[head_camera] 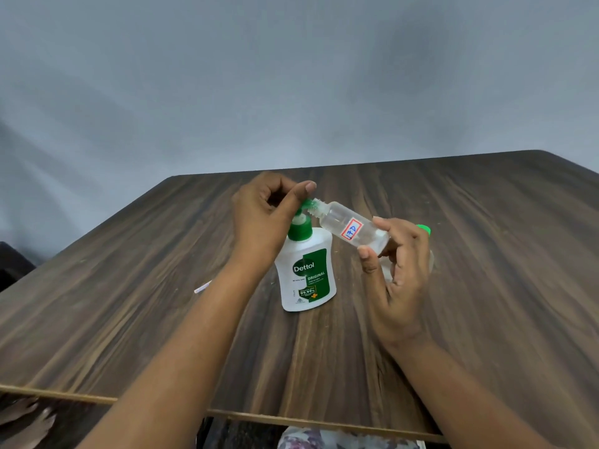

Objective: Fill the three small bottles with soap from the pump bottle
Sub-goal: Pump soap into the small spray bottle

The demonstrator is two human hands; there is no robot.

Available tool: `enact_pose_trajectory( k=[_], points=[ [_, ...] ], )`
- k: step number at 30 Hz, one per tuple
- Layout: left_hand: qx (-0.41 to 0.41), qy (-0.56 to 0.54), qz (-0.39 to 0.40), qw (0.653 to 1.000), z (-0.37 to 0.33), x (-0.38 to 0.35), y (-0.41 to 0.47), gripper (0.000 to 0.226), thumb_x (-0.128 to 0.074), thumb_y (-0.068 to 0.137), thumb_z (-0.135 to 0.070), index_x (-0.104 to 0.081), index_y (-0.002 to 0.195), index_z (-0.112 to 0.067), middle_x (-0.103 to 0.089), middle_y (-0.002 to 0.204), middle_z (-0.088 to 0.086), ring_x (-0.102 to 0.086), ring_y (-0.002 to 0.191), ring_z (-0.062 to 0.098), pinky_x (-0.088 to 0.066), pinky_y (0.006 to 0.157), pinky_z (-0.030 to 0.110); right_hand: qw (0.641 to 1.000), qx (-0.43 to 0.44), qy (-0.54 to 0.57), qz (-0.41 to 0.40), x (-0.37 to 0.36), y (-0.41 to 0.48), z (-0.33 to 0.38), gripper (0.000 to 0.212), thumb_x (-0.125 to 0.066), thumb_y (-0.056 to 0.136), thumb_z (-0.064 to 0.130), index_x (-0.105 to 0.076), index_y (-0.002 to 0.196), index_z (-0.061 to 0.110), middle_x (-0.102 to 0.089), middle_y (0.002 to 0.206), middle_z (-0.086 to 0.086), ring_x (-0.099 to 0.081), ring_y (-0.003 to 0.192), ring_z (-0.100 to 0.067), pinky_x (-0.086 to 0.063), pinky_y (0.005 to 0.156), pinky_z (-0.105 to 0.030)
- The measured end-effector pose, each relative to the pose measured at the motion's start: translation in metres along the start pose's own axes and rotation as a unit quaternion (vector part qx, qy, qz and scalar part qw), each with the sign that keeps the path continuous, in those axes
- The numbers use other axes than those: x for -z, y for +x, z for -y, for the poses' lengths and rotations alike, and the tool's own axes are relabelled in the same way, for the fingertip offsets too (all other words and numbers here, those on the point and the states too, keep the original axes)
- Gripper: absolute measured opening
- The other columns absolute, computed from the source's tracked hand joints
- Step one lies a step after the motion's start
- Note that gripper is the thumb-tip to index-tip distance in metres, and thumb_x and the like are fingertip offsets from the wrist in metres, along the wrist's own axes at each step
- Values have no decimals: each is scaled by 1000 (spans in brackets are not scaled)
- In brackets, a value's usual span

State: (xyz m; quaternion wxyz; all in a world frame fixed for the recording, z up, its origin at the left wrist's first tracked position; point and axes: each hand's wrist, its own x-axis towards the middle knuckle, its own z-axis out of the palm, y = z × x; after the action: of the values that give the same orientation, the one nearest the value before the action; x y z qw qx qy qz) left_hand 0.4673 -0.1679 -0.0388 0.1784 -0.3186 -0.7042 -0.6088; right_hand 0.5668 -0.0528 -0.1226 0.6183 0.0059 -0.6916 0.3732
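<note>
A white pump bottle (306,273) with a green label and green pump stands upright in the middle of the table. My left hand (264,215) is curled over the pump head, thumb stretched across its top. My right hand (393,270) holds a small clear bottle (351,226) with a red-bordered label near its base. That bottle is tilted, with its open neck against the pump's nozzle. Behind my right hand, another small bottle with a green cap (424,229) is mostly hidden.
The wooden table (486,286) reaches to a grey wall behind. A small white stick-like item (202,287) lies left of the pump bottle. The table's near edge runs across the bottom, with bare feet and patterned cloth showing below it.
</note>
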Motion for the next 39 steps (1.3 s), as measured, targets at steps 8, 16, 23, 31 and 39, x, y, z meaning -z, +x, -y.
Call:
enact_pose_trajectory(
  k=[8, 16, 23, 31, 39],
  points=[
    [4, -7, -1, 1000, -2, -1, 1, 21, -72, 79, -28, -65, 63, -15, -67, 68, 6, -61, 64, 22, -50, 63, 39, 1000, -8, -6, -4, 0, -2, -1, 29, -51, 90, 13, -58, 110, -6, -50, 104, -15, -44, 100, 9, -35, 85, -5],
    [-9, -10, -21, 1000, 9, -6, -4, 24, -69, 79, -32, -62, 60, -18, -63, 68, 13, -58, 62, 23, -47, 60, 38, 1000, -12, 5, -3, -1, -2, -3, 28, -50, 92, 17, -57, 113, -2, -49, 106, -14, -45, 102, 4, -39, 85, -12],
    [-8, -14, 5, 1000, 0, -3, 3, 23, -72, 78, -30, -64, 61, -16, -64, 64, 3, -56, 60, 12, -46, 58, 33, 1000, 4, 0, -3, -1, -2, -1, 31, -52, 92, 19, -58, 110, -5, -50, 104, -16, -44, 103, 6, -36, 87, -8],
    [-13, -29, 10, 999, 9, -2, -4, 23, -69, 79, -32, -60, 59, -23, -60, 62, -2, -51, 57, 6, -41, 57, 24, 1000, -3, 30, -10, -2, -5, -7, 26, -50, 94, 18, -55, 115, 5, -47, 108, -7, -48, 101, -5, -48, 77, -29],
    [0, -9, 20, 1000, -3, 0, 5, 23, -72, 79, -28, -64, 61, -15, -66, 63, 7, -55, 57, 13, -45, 58, 31, 1000, -5, 15, -6, -1, -4, -3, 25, -52, 90, 15, -56, 111, 1, -49, 105, -13, -46, 99, 2, -40, 81, -12]
  ],
)
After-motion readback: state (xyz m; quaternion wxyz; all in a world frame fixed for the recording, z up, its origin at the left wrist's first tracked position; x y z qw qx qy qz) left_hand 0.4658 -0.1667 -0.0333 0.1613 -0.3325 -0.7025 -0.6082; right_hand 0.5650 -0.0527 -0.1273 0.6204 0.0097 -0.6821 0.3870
